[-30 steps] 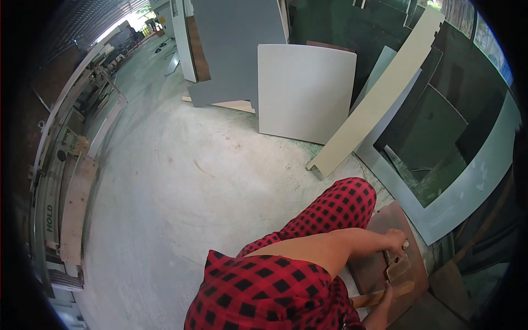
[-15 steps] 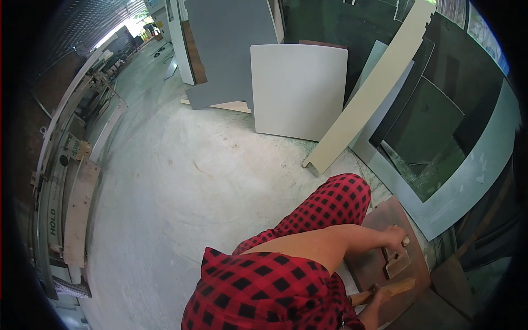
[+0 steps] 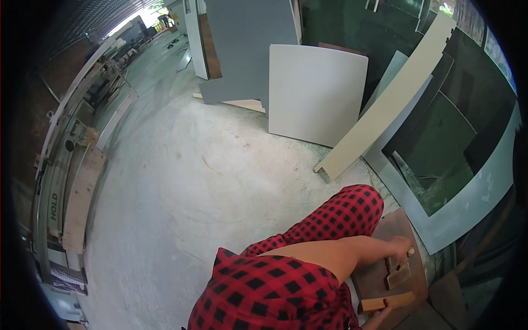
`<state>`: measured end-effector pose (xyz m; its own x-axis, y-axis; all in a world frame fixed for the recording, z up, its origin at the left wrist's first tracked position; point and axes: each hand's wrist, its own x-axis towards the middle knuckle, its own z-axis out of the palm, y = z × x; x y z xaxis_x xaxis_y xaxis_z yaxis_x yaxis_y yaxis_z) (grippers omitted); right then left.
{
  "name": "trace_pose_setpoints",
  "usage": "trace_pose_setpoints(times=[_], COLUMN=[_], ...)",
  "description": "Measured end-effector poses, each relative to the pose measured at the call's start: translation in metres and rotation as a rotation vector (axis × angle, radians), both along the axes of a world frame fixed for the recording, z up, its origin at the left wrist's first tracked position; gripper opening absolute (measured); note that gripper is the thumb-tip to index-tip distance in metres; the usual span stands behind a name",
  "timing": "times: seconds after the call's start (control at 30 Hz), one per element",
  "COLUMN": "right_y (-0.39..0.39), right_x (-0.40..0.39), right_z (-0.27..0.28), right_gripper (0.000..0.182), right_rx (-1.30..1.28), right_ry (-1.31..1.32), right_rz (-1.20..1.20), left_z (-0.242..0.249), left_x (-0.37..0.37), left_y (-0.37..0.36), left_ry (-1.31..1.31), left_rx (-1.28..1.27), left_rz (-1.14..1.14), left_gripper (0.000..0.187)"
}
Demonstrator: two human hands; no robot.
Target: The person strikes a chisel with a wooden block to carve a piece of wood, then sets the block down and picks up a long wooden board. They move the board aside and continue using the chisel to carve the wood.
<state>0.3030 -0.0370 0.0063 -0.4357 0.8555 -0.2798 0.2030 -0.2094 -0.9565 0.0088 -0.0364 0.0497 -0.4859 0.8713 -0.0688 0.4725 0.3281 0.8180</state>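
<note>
My left hand [image 3: 400,249] is closed around a tool whose pale round handle end [image 3: 410,252] sticks out beside the thumb side; its working end is hard to make out. Below it, a light brown flat patch or piece [image 3: 398,277] lies on a brown wooden board [image 3: 375,272]. My right hand [image 3: 378,318] grips a short wooden block [image 3: 397,300] from below, with a fingertip over its edge. The block is held over the near part of the board, apart from my left hand.
A pale metal frame [image 3: 407,214] leans close to the right of the board. A cream-coloured channel [image 3: 385,104] and a white panel [image 3: 318,93] stand ahead, before a grey sheet [image 3: 247,49]. Long boards and rails [image 3: 82,198] line the left side. Concrete floor [image 3: 176,187] lies between.
The wooden block in my right hand has swung to a more level angle, its left part now more exposed. My left hand keeps its grip. The whole view has shifted slightly.
</note>
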Motion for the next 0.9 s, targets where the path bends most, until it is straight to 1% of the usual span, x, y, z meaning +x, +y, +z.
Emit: trace_pose_setpoints(times=[0.03, 0.07, 0.13, 0.17, 0.23, 0.27, 0.3, 0.33, 0.37, 0.4, 0.43, 0.47, 0.5, 0.53, 0.57, 0.6, 0.63, 0.67, 0.73, 0.8, 0.83, 0.87, 0.9], right_y=[0.133, 0.080, 0.086, 0.115, 0.084, 0.106, 0.081, 0.053, 0.037, 0.031, 0.032, 0.035, 0.027, 0.029, 0.023, 0.018, 0.015, 0.012, 0.015, 0.013, 0.012, 0.012, 0.012], right_x=[-0.065, -0.036, -0.009, 0.004, -0.036, -0.030, -0.051, -0.070, -0.081, -0.081, -0.081, -0.075, -0.078, -0.070, -0.069, -0.072, -0.076, -0.081, -0.074, -0.067, -0.067, -0.062, -0.055], right_z=[-0.019, -0.034, -0.066, -0.086, -0.032, -0.052, -0.016, 0.022, 0.039, 0.039, 0.037, 0.035, 0.048, 0.025, 0.028, 0.029, 0.036, 0.048, 0.039, 0.013, 0.006, -0.004, -0.022], right_gripper=[0.044, 0.046, 0.050, 0.052, 0.058, 0.075, 0.074, 0.073, 0.070, 0.068, 0.064, 0.061, 0.058, 0.057, 0.055, 0.053, 0.053, 0.054, 0.054, 0.055, 0.059, 0.059, 0.061], right_rx=[-0.047, -0.093, -0.185, -0.230, 0.017, 0.167, 0.274, 0.328, 0.385, 0.408, 0.373, 0.321, 0.158, 0.193, 0.249, 0.305, 0.305, 0.342, 0.380, 0.445, 0.358, 0.367, 0.332], right_ry=[-0.038, -0.077, -0.156, -0.197, -0.128, -0.202, -0.280, -0.290, -0.373, -0.317, -0.352, -0.361, -0.336, -0.385, -0.348, -0.306, -0.321, -0.296, -0.264, -0.502, -0.762, -0.763, -0.898], right_rz=[-0.011, -0.025, -0.061, -0.089, -0.227, -0.109, -0.120, -0.091, -0.124, -0.118, -0.117, -0.056, -0.069, -0.097, -0.117, -0.120, -0.154, -0.155, -0.159, -0.131, -0.089, -0.094, 0.005], left_z=[0.005, 0.008, 0.008, 0.005, -0.007, -0.001, 0.003, 0.004, -0.007, -0.018, -0.016, -0.011, -0.010, -0.041, -0.029, -0.026, -0.025, -0.022, -0.024, -0.020, -0.019, -0.018, -0.020], left_x=[-0.001, -0.003, -0.006, -0.006, -0.002, -0.004, -0.002, -0.005, -0.007, -0.008, -0.009, -0.008, -0.013, -0.022, -0.024, -0.025, -0.026, -0.026, -0.020, -0.022, -0.023, -0.023, -0.023], left_y=[-0.002, -0.005, -0.005, -0.003, 0.006, 0.003, 0.001, -0.003, 0.003, 0.010, 0.010, 0.013, 0.015, 0.028, 0.025, 0.025, 0.024, 0.023, 0.028, 0.027, 0.028, 0.027, 0.027], left_ry=[-0.021, -0.042, -0.087, -0.130, -0.170, -0.286, -0.298, -0.407, -0.388, -0.384, -0.372, -0.298, -0.332, -0.278, -0.272, -0.227, -0.180, -0.188, -0.191, -0.239, -0.284, -0.285, -0.275], left_rx=[-0.032, -0.064, -0.076, -0.089, -0.052, -0.002, 0.010, 0.043, 0.044, 0.084, 0.071, 0.028, 0.031, 0.116, 0.031, 0.059, 0.087, 0.087, 0.087, 0.100, 0.105, 0.116, 0.127], left_rz=[-0.008, -0.018, -0.018, -0.026, 0.098, 0.117, 0.172, 0.121, 0.054, 0.032, 0.073, 0.143, 0.083, 0.064, 0.072, 0.069, 0.080, 0.057, 0.092, 0.074, 0.065, 0.062, 0.078], left_gripper=[0.044, 0.041, 0.044, 0.046, 0.044, 0.041, 0.041, 0.042, 0.044, 0.044, 0.039, 0.035, 0.033, 0.033, 0.041, 0.038, 0.036, 0.036, 0.031, 0.029, 0.027, 0.027, 0.025])
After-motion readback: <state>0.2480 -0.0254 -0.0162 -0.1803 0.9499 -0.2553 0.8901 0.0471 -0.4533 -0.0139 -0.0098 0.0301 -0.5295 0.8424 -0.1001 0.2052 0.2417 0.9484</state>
